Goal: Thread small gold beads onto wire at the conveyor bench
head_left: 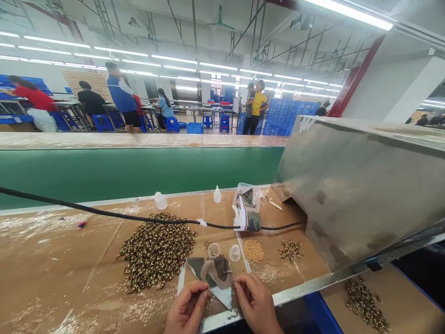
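A camouflage cloth piece with a pale lower part lies at the front edge of the bench, between my hands. My left hand is closed in a pinch, its fingertips at the cloth's left edge. On the opposite edge, my right hand also pinches thumb against finger. Whatever either pinch holds is too small or hidden to make out. Just beyond the cloth are two small clear plastic cups. A large heap of small dark and gold pieces is to the left; small tan beads lie to the right.
A black cable crosses the bench. Behind it stand two white bottles and a clear bin with camouflage cloth. A large metal housing blocks the right. A green conveyor belt runs behind; several people are farther off.
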A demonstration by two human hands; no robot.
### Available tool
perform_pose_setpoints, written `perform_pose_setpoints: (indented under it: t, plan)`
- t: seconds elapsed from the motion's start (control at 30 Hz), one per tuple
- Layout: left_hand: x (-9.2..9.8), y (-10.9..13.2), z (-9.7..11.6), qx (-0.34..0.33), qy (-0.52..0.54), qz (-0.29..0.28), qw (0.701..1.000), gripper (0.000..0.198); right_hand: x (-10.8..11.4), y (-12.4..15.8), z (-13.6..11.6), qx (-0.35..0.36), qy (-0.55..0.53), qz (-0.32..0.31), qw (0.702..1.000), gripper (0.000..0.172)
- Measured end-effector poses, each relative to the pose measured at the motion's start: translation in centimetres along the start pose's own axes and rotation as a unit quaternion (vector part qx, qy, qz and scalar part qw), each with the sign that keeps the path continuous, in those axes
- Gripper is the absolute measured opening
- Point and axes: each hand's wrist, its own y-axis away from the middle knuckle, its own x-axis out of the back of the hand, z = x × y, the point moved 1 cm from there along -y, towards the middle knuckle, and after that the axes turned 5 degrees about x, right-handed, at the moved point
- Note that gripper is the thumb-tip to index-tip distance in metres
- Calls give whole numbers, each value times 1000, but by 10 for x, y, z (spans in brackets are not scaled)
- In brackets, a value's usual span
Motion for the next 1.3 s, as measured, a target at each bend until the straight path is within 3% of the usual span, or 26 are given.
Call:
perform_pose_setpoints:
  t: [0.17,0.27,0.43,0.57,0.73,0.93,1.3]
  plan:
    - [4,-3,5,32,10,-21,999,30,4,-2,-2,-9,-21,-7,1000,18]
    - [1,-4,9,89,55,-17,994,33,4,-2,-1,-22,-42,-13,999,20]
    - [-4,-8,15,184,165,-11,969,34,5,-7,3,-67,-105,-18,992,25]
    - [-8,-16,21,226,239,-10,944,36,11,-22,-1,-62,-93,-1,994,25]
    - [-12,-29,26,222,277,-16,935,37,10,-41,-9,-21,-38,-8,999,26]
    - [-12,-34,20,225,286,-22,931,36,-10,-53,-17,44,27,-6,999,31]
    - [-13,-34,18,221,283,-29,933,34,-26,-64,-19,86,29,-5,996,31]
